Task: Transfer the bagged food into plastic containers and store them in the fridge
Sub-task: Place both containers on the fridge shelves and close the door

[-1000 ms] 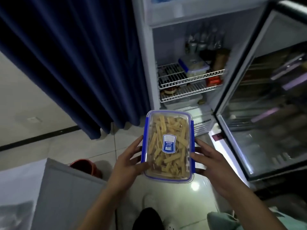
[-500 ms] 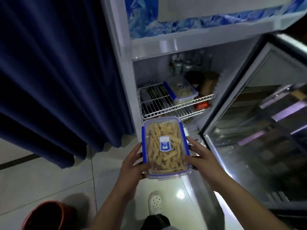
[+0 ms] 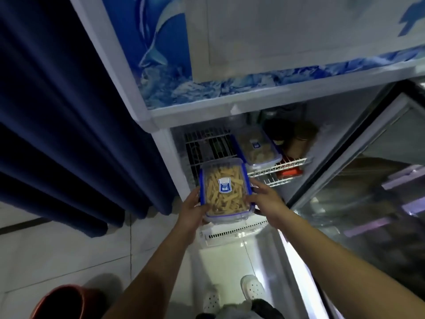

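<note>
Here, head view: a person stands before an open fridge and holds a clear plastic container with both hands at the front of the lower compartment. The container has a blue-edged lid with blue side clips and a small blue label on top; pale yellow strips of food fill it. The left hand grips the container's left side, thumb on the lid edge and fingers curled beneath. The right hand grips the right side, fingers wrapped along the clip and under the base. The container's far end overlaps the front edge of the wire shelf; whether it touches the shelf cannot be told.

On that wire shelf, further in and to the right, lies a second container of the same kind, lid on. Behind and to its right stand dark jars, blurred. Below the shelf, a red object shows through the wires.

The glass door stands swung open on the right. Above the open compartment, the upper door is closed and bears a blue dolphin print. A dark blue curtain hangs left of the fridge. On the tiled floor at lower left is the rim of a red bucket, and two white shoes appear at the bottom centre.
</note>
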The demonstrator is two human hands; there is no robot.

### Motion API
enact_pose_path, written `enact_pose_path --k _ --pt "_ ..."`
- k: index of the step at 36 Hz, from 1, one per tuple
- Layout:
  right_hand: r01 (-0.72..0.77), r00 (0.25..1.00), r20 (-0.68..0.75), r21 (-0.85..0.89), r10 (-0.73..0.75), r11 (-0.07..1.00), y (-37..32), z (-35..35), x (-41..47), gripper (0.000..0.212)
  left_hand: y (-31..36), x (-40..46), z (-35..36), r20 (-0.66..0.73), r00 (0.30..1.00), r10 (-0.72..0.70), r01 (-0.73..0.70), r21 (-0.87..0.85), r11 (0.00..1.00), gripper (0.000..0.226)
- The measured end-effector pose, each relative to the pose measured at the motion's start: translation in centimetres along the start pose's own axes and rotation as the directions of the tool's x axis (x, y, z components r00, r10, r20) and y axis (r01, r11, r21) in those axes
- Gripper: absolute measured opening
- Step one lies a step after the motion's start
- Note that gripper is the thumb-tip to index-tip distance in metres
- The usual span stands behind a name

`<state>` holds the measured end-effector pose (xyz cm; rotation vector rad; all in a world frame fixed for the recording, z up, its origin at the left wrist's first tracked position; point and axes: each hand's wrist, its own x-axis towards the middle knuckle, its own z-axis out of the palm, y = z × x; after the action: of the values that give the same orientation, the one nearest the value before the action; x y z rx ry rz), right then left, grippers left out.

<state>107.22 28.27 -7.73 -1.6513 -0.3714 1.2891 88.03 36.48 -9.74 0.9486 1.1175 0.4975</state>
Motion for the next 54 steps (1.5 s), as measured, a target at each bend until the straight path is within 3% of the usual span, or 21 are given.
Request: enact_pose_path --k 4,6,7,9,10,11,15,17,20,23,25,27,30,33,36,40,45,54 --pt "-0.049 0.998 0.027 -0.049 0.05 0.998 -1.3 -0.7 2.9 0.062 0.5 0.9 1.9 -0.047 0.999 0.011 -0.008 0.045 0.999 0.052" --pt "-0.058 0.997 0.044 -0.06 0.06 0.997 -1.7 -1.0 4.1 0.059 0.3 1.3 2.7 -0.076 0.994 0.082 -0.066 0.195 0.979 0.051" --pt "-0.06 0.997 0.047 -0.059 0.063 0.996 -1.8 -1.2 4.6 0.056 0.0 1.5 2.9 -0.073 0.979 0.188 -0.142 0.416 0.898 0.055" --pt "-0.054 0.997 0.058 -0.054 0.057 0.997 -1.9 -1.6 5.7 0.054 -1.4 2.0 3.0 0.098 0.926 0.364 -0.283 0.819 0.499 0.071" --pt "-0.053 0.997 0.061 -0.054 0.056 0.997 -1.9 -1.7 6.3 0.054 -2.3 2.2 3.4 0.192 0.901 0.389 -0.321 0.898 0.301 0.077" --pt "-0.049 0.997 0.063 -0.062 0.053 0.997 -1.9 -1.9 6.9 0.054 -2.8 2.2 4.0 0.243 0.888 0.391 -0.327 0.931 0.165 0.08" --pt "-0.048 0.994 0.096 -0.076 0.055 0.996 -1.6 -2.6 8.5 0.056 -3.7 3.4 6.3 0.29 0.868 0.402 -0.265 0.957 -0.119 0.08" --pt "-0.051 0.992 0.109 -0.085 0.06 0.995 -1.4 -3.0 9.3 0.056 -3.7 4.5 6.8 0.302 0.851 0.429 -0.248 0.952 -0.179 0.084" --pt "-0.023 0.988 0.153 -0.096 0.038 0.995 -1.6 -3.7 10.0 0.045 -3.1 5.3 7.1 0.276 0.847 0.455 -0.206 0.958 -0.198 0.077" --pt "0.171 0.98 0.148 -0.269 -0.135 0.948 -1.9 -4.5 10.1 0.034 -1.7 6.0 7.7 0.234 0.883 0.406 -0.183 0.97 -0.161 0.075" --pt "0.346 0.935 0.122 -0.512 -0.332 0.787 -1.9 -5.6 10.8 0.036 -0.6 7.2 8.1 0.191 0.91 0.368 -0.155 0.98 -0.125 0.082" --pt "0.434 0.87 0.187 -0.729 -0.457 0.529 -2.3 -6.9 11.9 0.045 0.4 8.5 8.3 0.16 0.928 0.337 -0.136 0.986 -0.096 0.085" --pt "0.404 0.87 0.316 -0.897 -0.379 0.179 -3.4 -8.6 13.7 0.056 1.6 9.9 8.8 0.109 0.95 0.292 -0.09 0.993 -0.076 0.086" --pt "0.355 0.915 0.345 -0.935 -0.208 0.015 -3.9 -9.6 15.0 0.068 2.1 11.1 9.4 0.06 0.959 0.276 -0.036 0.995 -0.09 0.079" --pt "0.342 0.934 0.34 -0.94 -0.113 -0.003 -3.4 -10.1 16.1 0.082 2.2 12.7 9.4 0.039 0.948 0.316 -0.02 0.998 -0.063 0.088" --pt "0.337 0.934 0.338 -0.941 -0.12 -0.029 -2.4 -10.2 16.5 0.091 1.4 14.5 9.5 -0.013 0.952 0.305 0.012 1.0 0.007 0.079" --pt "0.336 0.939 0.336 -0.942 -0.079 -0.007 -2.1 -10.3 16.7 0.096 -1.0 13.8 10.3 0.017 0.964 0.265 0.016 0.992 -0.122 0.098" --pt "0.298 0.953 0.299 -0.954 -0.051 -0.022 -1.7 -10.0 16.1 0.096 -2.3 12.1 10.7 -0.002 0.97 0.243 0.007 1.0 -0.018 0.101"
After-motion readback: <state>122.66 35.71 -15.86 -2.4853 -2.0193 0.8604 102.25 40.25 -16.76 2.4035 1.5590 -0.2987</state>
